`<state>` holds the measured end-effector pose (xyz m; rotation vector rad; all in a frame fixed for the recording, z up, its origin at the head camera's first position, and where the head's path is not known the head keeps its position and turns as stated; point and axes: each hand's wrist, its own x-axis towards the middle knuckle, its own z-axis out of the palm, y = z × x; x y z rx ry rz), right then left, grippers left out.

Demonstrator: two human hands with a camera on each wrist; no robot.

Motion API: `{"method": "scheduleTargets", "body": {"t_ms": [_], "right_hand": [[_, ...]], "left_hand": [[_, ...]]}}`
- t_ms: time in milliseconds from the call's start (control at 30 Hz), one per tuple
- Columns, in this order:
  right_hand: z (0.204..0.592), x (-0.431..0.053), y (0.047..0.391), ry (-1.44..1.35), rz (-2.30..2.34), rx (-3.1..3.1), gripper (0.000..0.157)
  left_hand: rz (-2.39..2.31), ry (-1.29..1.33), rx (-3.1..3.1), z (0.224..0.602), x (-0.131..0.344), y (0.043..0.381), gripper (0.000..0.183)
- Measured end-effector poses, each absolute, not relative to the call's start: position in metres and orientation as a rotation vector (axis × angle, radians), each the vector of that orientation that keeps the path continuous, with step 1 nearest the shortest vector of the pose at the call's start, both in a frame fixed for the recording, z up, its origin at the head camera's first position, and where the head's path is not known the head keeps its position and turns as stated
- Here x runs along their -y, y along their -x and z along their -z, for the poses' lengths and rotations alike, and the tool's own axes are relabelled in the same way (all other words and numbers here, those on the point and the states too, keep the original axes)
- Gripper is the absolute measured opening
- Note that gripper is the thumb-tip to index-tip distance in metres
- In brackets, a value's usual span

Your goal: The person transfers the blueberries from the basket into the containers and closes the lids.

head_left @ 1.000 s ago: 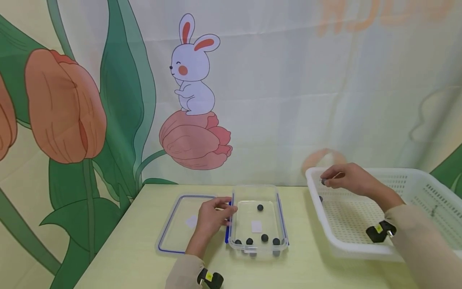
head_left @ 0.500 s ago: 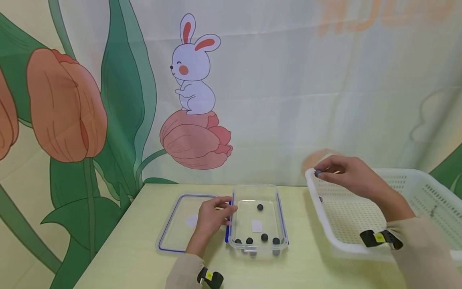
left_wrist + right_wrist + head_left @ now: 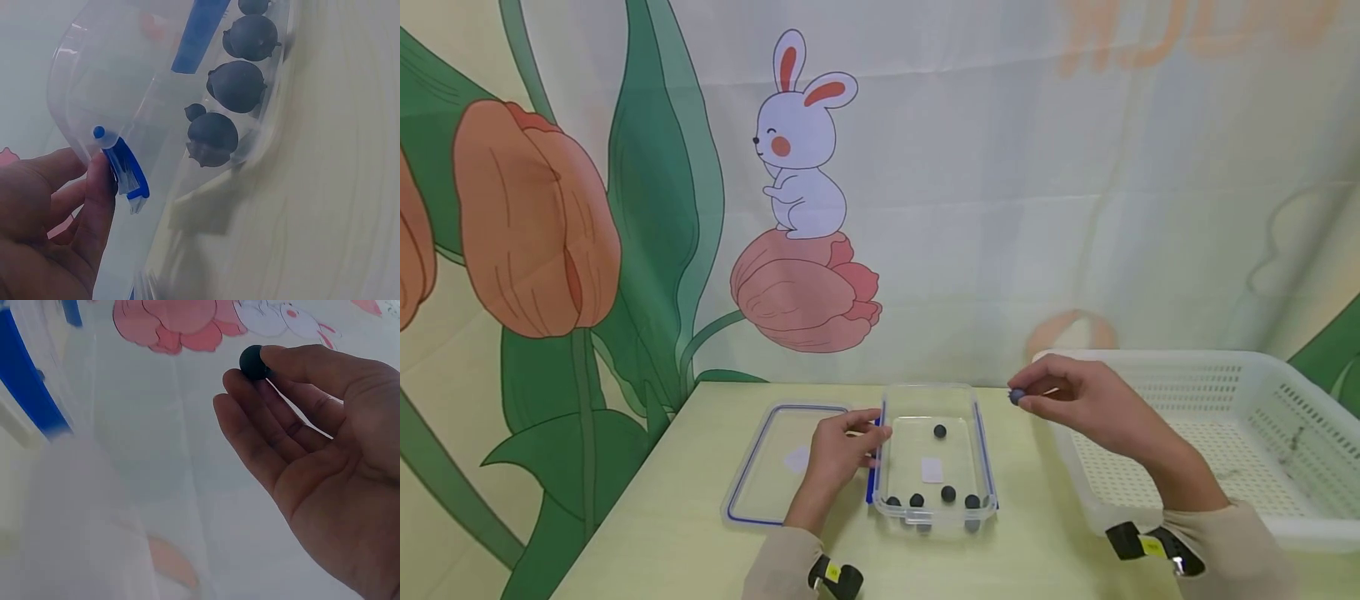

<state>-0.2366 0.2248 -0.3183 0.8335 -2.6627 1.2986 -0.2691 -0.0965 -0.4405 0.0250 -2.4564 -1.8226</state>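
In the head view my left hand (image 3: 842, 450) grips the left wall of a clear plastic food container (image 3: 958, 462) by its rim, next to a blue clip (image 3: 125, 165). Several dark blueberries (image 3: 940, 431) lie on the container's floor, most of them along the near side. My right hand (image 3: 1093, 408) pinches a blueberry (image 3: 1017, 397) between thumb and fingertips. It is raised off the table, between the container and a white perforated basket (image 3: 1213, 365). The right wrist view shows this blueberry (image 3: 254, 362) at the fingertips.
The container's clear lid (image 3: 752, 492) with a blue seal lies flat on the table (image 3: 647, 533) to the left. On the right stands the wide white basket. A printed cloth (image 3: 955, 208) with a rabbit and tulips hangs behind the table.
My right hand has carried the blueberry from inside the basket up over its left rim and leftward towards the container. The left hand has stayed on the container wall.
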Motion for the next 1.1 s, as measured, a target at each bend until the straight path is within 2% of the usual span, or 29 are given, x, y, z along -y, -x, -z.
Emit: {"method": "scheduleTargets", "body": {"t_ms": [533,800,1100], "right_hand": [[0.365,-0.169,0.229,-1.153,-1.57,2.688,0.015],[0.382,-0.153,0.227,-1.222,-1.472,2.82,0.009],[0.391,-0.15,0.227,-1.255,-1.545,2.825,0.009]], "left_hand": [[1.808,-0.031,2.471,0.44,0.095,0.269,0.039],[1.819,-0.02,2.469,0.439,0.096,0.269,0.038],[1.836,-0.004,2.459,0.44,0.096,0.269,0.038]]}}
